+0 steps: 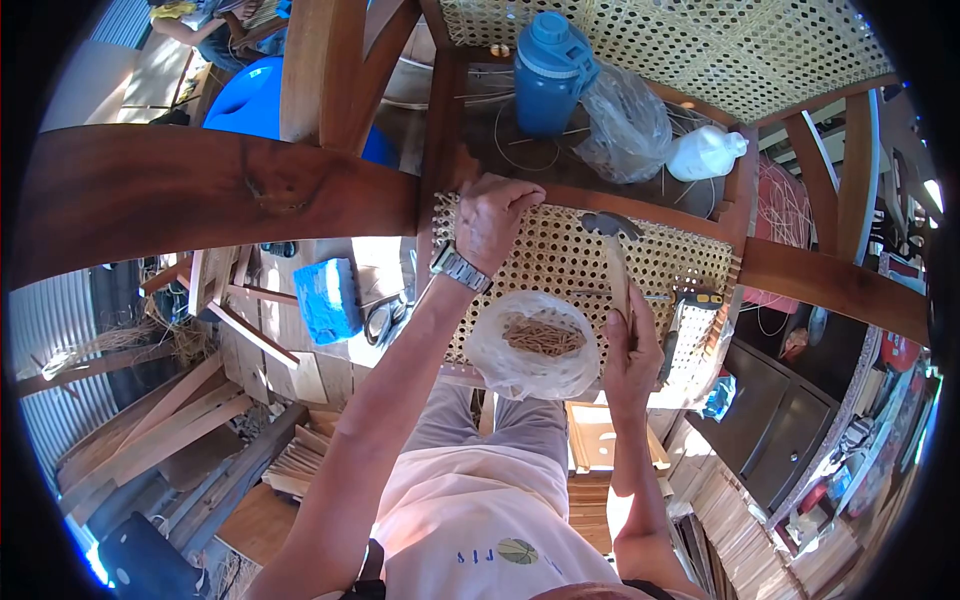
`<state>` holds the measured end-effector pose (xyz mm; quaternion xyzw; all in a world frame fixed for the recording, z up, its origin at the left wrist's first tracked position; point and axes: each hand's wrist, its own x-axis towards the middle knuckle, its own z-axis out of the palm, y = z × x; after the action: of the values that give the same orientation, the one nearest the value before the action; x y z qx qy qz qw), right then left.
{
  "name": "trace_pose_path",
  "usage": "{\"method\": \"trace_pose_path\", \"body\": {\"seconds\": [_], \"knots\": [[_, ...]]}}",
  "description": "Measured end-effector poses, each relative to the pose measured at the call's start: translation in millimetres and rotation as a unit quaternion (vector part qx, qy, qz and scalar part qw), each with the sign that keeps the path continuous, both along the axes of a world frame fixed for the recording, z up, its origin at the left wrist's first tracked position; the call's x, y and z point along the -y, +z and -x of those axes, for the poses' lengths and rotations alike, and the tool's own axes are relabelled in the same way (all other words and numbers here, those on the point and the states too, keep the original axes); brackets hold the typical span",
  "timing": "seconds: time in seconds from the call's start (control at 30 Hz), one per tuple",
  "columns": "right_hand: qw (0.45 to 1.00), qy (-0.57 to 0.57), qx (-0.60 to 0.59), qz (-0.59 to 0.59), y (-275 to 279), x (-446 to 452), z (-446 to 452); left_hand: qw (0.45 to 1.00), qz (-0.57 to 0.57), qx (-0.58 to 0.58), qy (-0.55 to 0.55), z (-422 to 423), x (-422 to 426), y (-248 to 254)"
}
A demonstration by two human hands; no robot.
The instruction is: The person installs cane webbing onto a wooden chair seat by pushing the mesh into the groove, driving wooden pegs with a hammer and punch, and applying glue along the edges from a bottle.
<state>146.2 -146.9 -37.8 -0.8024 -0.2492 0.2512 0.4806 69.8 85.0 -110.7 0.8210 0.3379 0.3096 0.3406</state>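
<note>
One hammer (617, 270) clasped in right grip (633, 358); left grip (490, 226), closure unclear, at edge of bare cane (553, 255)

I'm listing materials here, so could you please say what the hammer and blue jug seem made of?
Hammer: pale, seemingly bare handle, probably wood; dark, dull head, likely metal. Blue jug: probably plastic, judging by its smooth, evenly coloured body and moulded-looking lid.

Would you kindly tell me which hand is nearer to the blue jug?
Left: the left hand is at the edge of the woven panel nearest the blue jug; the right hand, holding a hammer, is farther back from it.
</note>
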Motion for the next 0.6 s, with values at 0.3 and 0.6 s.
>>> {"method": "trace_pose_path", "body": {"seconds": [0.3, 0.6], "knots": [[0.993, 0.041, 0.105, -0.03, 4, -18, -3, 1.0, -0.013, 0.021, 0.013, -2, 0, -6], [0.958, 0.131, 0.253, 0.016, 41, -42, -2, 0.996, -0.09, 0.019, 0.017, 1, 5, 0]]}}
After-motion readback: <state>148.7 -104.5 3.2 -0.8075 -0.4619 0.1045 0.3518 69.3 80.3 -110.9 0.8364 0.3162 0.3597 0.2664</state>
